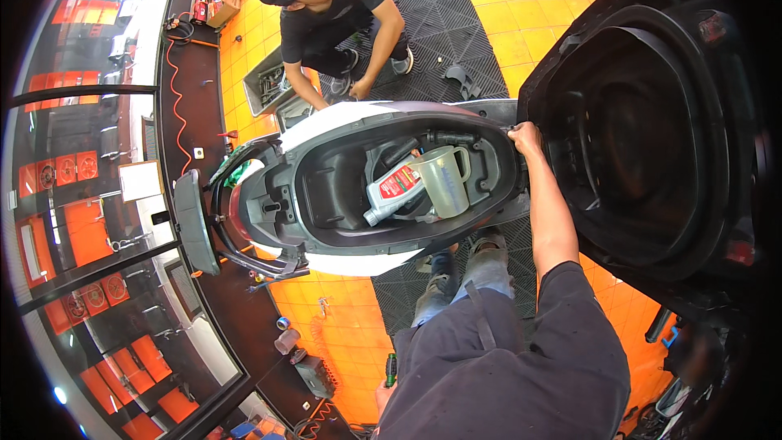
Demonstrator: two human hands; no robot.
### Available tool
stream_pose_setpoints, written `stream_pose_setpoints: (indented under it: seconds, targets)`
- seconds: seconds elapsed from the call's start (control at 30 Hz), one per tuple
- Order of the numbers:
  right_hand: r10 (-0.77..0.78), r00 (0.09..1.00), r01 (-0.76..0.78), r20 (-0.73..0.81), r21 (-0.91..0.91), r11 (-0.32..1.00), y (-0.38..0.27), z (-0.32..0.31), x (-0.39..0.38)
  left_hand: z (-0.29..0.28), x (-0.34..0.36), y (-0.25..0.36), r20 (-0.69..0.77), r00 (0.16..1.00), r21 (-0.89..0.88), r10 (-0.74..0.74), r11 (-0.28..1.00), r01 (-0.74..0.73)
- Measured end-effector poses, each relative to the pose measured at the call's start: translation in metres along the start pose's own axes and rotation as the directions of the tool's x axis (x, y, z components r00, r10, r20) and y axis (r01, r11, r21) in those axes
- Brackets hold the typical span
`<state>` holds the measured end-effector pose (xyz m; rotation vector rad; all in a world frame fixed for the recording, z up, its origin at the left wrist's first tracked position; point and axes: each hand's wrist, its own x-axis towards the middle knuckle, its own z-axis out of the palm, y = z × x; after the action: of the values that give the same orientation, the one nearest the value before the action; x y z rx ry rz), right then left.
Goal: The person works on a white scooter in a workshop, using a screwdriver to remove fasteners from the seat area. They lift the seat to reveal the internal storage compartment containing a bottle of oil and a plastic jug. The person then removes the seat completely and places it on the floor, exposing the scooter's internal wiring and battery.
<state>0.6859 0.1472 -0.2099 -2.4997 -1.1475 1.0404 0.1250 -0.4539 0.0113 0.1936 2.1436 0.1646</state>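
Note:
A white scooter stands in front of me with its seat [635, 130] tipped up at the right, baring the black underseat compartment [326, 232]. My right hand [525, 138] reaches to the compartment's right end by the raised seat; its fingers are closed there, and what they grip is hidden. Low at my left side, my left hand [384, 397] is wrapped round a screwdriver [392, 369] with a green and black handle, partly hidden by my body. Inside the compartment, a grey oil bottle [397, 189] with a red label lies beside a translucent measuring jug [442, 183].
Across the scooter a person in black [338, 24] crouches, hands low behind its body. A grey tool bin [269, 81] sits near them. A black mat [432, 8] covers part of the orange tiles. Coiled hose and a grey box [316, 376] lie at lower left.

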Motion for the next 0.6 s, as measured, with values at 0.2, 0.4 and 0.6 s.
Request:
stream_pose_setpoints:
  seconds: [0.2,0.4,0.6]
  targets:
    - [-0.099,0.995,0.099,0.0,0.012,0.995,0.005,-0.001,-0.001,-0.011,-0.001,-0.006,0.037,0.999,0.207,0.017,0.978,-0.024]
    - [-0.102,0.995,0.102,-0.001,0.025,0.994,0.012,0.008,0.009,-0.009,0.003,-0.002,0.088,0.996,0.006,0.024,1.0,-0.024]
    - [0.029,0.993,0.037,-0.111,0.548,0.836,0.043,0.018,0.007,-0.017,0.012,0.017,0.071,0.994,0.268,0.082,0.958,-0.098]
